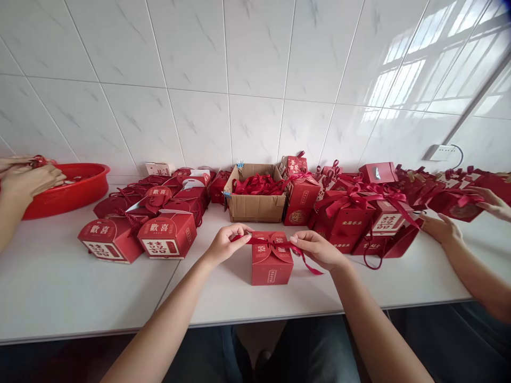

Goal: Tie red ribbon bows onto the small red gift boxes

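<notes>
A small red box (272,268) is stood upright on the white table (223,298), near its front edge; its top is closed by rounded flaps, and pale characters are printed on the flaps and on the front face. A narrow dark red ribbon (282,245) is stretched sideways across the closed flaps, unknotted at its outer ends, with a loose tail hung beside the box's right side.

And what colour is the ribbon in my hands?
Deep red; the ribbon shows best in the head view.

This looked like a packing workroom. Red gift boxes (166,230) crowded a white table (99,298) by a tiled wall (255,64), co-workers' hands (443,230) alongside.
</notes>
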A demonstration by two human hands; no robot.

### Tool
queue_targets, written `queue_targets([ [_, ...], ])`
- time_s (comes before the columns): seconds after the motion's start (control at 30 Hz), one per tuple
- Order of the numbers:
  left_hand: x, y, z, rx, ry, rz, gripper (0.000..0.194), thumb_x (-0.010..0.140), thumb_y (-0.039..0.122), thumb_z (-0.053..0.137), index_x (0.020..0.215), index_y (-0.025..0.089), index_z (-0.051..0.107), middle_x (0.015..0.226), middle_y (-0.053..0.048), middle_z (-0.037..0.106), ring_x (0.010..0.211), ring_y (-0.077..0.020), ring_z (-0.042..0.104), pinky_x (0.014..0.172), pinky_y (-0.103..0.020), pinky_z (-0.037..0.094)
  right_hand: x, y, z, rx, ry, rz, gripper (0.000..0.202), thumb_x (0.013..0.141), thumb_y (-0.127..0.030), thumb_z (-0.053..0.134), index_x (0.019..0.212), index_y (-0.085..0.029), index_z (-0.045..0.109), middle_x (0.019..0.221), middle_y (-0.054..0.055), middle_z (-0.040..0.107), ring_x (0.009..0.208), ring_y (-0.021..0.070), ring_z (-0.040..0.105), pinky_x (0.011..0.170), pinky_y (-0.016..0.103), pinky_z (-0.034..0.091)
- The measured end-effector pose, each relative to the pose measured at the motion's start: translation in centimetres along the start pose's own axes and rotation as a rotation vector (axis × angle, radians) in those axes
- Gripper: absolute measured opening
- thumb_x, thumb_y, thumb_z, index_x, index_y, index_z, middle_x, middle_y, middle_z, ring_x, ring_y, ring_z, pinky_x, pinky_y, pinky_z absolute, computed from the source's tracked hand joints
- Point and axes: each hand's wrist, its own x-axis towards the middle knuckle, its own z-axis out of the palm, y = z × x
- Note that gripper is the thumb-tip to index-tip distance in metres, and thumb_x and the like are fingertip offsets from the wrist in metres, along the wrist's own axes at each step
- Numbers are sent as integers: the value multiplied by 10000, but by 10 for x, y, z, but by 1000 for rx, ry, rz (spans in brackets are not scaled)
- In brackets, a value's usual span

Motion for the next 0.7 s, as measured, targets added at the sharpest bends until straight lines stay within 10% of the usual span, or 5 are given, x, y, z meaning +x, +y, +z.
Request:
queue_targets([
  [0.4, 8, 51, 14, -55, 92, -17, 321, 848, 486, 543, 911, 188, 644, 1041, -94, 698, 1072, -255, 602, 937, -377, 434, 0, -22, 20, 225, -50, -167, 301, 775, -344, 714, 1031, -186, 698, 793, 35, 658, 706, 151, 581, 753, 322, 459],
  [0.7, 22, 76, 47, 78, 72, 27, 162, 750, 318, 678, 756, 156, 693, 813, -81, 729, 822, -238, 678, 743, -338, 523, 4, -25, 29, 95, 111, -158, 322, 709, -387, 761, 907, -198, 591, 714, 5, 683, 725, 160, 648, 767, 314, 479],
])
